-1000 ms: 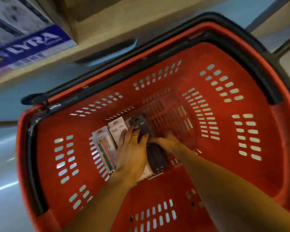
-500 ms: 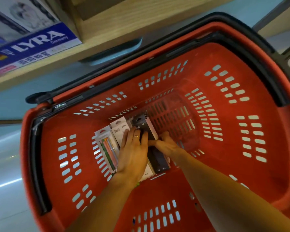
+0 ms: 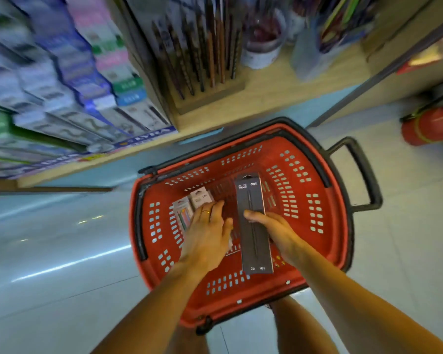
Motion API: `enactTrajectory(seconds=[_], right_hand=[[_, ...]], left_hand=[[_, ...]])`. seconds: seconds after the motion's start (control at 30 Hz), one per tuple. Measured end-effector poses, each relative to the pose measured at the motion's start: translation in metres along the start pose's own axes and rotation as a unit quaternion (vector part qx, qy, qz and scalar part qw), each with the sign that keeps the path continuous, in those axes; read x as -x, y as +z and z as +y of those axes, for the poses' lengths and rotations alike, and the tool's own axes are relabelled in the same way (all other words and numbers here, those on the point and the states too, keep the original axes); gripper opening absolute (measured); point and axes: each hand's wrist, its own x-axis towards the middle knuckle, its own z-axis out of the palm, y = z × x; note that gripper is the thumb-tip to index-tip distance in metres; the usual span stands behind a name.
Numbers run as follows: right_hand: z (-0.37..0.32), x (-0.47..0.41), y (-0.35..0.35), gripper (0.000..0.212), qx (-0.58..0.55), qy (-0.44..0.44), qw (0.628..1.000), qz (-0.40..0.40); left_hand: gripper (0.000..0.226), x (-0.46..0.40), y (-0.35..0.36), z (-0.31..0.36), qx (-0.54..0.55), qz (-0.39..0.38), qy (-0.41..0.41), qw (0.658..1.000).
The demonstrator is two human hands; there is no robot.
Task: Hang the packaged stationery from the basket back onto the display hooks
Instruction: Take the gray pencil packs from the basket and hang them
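Stationery pack (image 3: 253,223), long, narrow and dark grey, sits in our right hand (image 3: 274,232), whose grip is closed on it about midway along its right edge, thumb across the front. Beyond the grip the pack shows pale lettering and a hang hole at its far end; nearer us than the grip, small pale print runs along its bottom edge. A thin dark pen shape runs down its middle. We hold it above the red basket (image 3: 325,241), which rests on the pale floor (image 3: 62,290).

Our left hand (image 3: 207,233), wearing a gold ring (image 3: 205,212), is just left of the grip with fingers straight and holding nothing, spread over two lighter packs low in the basket: a white pack (image 3: 200,196) and a clear pack of coloured pens (image 3: 182,213). We cannot tell whether it touches them.

Past the basket stands a wooden shelf (image 3: 266,98) carrying a pencil block (image 3: 202,60) and blurred boxes (image 3: 62,72).
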Motion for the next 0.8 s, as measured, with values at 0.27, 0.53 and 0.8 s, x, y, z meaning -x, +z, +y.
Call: enactTrajectory(seconds=[0.27,0.53,0.8], right_hand=[[-0.177,0.323,0.051,0.032,-0.08,-0.122,0.989,-0.016],[-0.357,0.595,0.127,0.104,-0.095,-0.346,0.931,-0.068],[-0.468,0.804,0.182,0.05,-0.035,-0.583,0.803,-0.115]], left_hand=[[0.071,0.171,-0.264,0.127,0.396,-0.062,-0.04,0.915],[0.078,0.331,-0.494,0.234,0.612,0.001,0.159,0.775],[0.105,0.427,-0.68,0.308,0.608,0.124,0.363,0.695]])
